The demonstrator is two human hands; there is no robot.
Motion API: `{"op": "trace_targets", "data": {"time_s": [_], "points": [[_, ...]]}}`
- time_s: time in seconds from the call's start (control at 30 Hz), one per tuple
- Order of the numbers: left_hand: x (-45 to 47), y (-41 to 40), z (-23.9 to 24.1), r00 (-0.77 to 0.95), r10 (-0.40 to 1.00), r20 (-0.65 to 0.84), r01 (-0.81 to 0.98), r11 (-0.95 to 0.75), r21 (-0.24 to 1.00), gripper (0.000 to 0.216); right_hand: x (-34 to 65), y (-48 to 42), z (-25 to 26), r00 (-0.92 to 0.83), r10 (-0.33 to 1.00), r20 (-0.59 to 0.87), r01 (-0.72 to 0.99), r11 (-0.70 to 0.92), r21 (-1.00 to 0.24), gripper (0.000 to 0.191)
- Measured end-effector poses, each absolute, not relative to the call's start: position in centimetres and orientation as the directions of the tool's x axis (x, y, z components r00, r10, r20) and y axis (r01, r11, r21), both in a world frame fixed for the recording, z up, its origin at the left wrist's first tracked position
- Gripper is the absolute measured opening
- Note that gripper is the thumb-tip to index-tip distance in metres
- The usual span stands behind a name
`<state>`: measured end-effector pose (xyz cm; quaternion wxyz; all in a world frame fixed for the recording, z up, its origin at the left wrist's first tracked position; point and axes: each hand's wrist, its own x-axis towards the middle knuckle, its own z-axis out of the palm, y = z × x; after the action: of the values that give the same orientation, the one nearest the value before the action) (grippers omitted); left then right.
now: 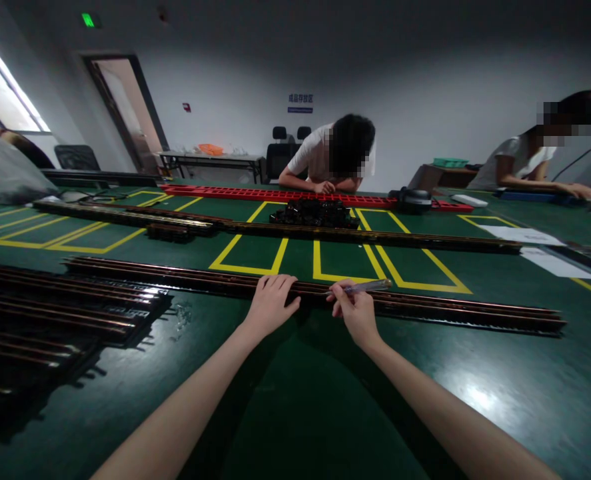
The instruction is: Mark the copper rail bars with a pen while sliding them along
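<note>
A long black rail [450, 312] with copper-coloured strips along it lies across the table in front of me. My left hand [271, 303] grips it near its middle, fingers over the top and the thumb on the near side. Just to the right, my right hand [358, 310] pinches a slim, pen-like tool with a clear handle [372, 286]. Its thin tip points left, down at the rail; whether it touches cannot be made out. The handle's back end sticks out to the right of the hand.
Stacked black rails [65, 300] lie at the left. Behind my rail are another long rail [425, 241], a heap of black parts [315, 213], a red slotted strip [245, 193] and white papers [522, 235]. Co-workers [325, 153] lean over the far side and right of the table.
</note>
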<state>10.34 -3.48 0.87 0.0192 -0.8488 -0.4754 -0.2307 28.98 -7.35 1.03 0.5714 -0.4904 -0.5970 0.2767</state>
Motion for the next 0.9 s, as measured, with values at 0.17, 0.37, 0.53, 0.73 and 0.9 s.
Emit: {"op": "trace_targets", "data": {"time_s": [0.17,0.37,0.53,0.73,0.9], "points": [[10.4,-3.55,1.03,0.432,0.8,0.416,0.824,-0.538,0.178,0.032,28.9,-7.29,1.17,0.068,0.911,0.406,0.287,0.372,-0.883,0.038],[10.58,-3.58,0.94,0.43,0.795,0.427,0.834,-0.531,0.149,0.031,28.88,-7.29,1.15,0.068,0.907,0.416,0.323,0.374,-0.869,0.037],[10.89,-3.74,0.67,0.42,0.778,0.467,0.844,-0.524,0.113,0.03,28.95,-7.22,0.97,0.078,0.906,0.417,0.305,0.376,-0.875,0.038],[10.97,-3.73,0.43,0.416,0.767,0.488,0.853,-0.515,0.082,0.03,28.88,-7.24,1.1,0.049,0.904,0.425,0.3,0.393,-0.87,0.036],[10.9,-3.75,0.37,0.429,0.762,0.485,0.852,-0.519,0.062,0.032,28.76,-7.38,1.43,0.01,0.904,0.428,0.314,0.404,-0.859,0.037]]}}
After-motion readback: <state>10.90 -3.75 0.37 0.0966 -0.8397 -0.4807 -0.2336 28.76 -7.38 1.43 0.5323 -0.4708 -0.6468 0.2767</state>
